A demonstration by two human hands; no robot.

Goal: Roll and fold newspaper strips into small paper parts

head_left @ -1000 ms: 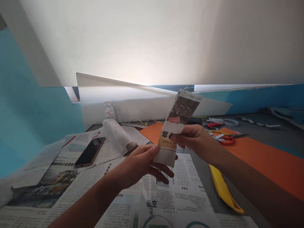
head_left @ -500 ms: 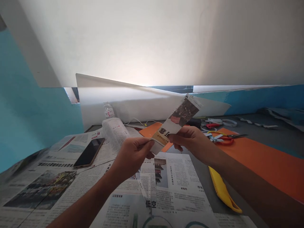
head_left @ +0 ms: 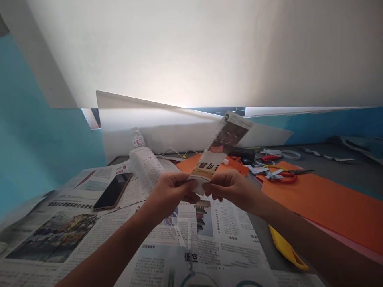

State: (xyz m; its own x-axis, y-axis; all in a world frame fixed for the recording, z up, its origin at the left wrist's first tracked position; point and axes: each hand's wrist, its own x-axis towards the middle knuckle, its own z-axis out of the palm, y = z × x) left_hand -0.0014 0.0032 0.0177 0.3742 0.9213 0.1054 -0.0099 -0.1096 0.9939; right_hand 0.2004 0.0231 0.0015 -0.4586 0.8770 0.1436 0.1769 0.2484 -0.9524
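A folded strip of newspaper [head_left: 223,143] stands tilted up to the right between my two hands, above the table. My left hand [head_left: 175,189] pinches its lower left corner between thumb and fingers. My right hand [head_left: 227,185] pinches the lower right edge, close beside the left fingertips. A dark photo and large printed characters show on the strip's face. Beneath both hands lie spread newspaper sheets [head_left: 227,247] on the grey tabletop.
Left on the newspaper lies a phone [head_left: 113,191], near a rolled newspaper [head_left: 146,167] and a plastic bottle [head_left: 137,137]. Orange sheets [head_left: 326,203], red-handled scissors [head_left: 289,175] and a yellow utility knife [head_left: 285,247] lie on the right. A white board [head_left: 191,52] overhangs the table.
My right hand has slid down the newspaper strip to its lower end, near my left hand. The strip now stands more upright and shows more of its face.
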